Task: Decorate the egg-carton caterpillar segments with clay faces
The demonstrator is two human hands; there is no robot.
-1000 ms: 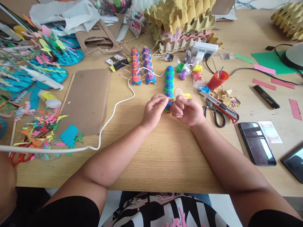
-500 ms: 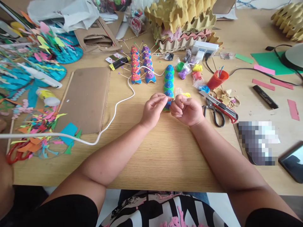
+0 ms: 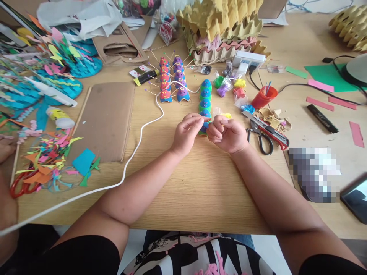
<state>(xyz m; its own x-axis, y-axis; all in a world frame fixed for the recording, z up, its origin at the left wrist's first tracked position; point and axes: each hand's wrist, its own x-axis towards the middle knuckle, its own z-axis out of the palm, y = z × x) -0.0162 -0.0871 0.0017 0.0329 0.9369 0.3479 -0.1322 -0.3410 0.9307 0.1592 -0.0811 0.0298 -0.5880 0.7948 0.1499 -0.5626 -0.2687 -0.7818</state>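
Note:
My left hand [image 3: 187, 132] and my right hand [image 3: 228, 133] meet fingertip to fingertip above the table. The fingers of both are pinched, and whatever lies between them is too small to make out. Just beyond and partly behind them stands a blue and green egg-carton caterpillar [image 3: 205, 93] with small faces on its humps; the hands cover part of its near end. Left of it stand a red and blue egg-carton caterpillar [image 3: 165, 82] and a purple and blue one [image 3: 179, 74], both with thin sticks poking out sideways.
A utility knife [image 3: 268, 131] and black-handled scissors [image 3: 262, 138] lie right of my hands, near an orange cup [image 3: 263, 98]. A white cable [image 3: 140, 141] crosses the left side beside a cardboard sheet [image 3: 104, 118]. Paper scraps [image 3: 46, 168] lie near another person's arm [image 3: 7, 191].
My hands stay pinched together in almost the same place. The white cable's near part has swung down toward the table's front edge, and the other person's hand at far left shows more.

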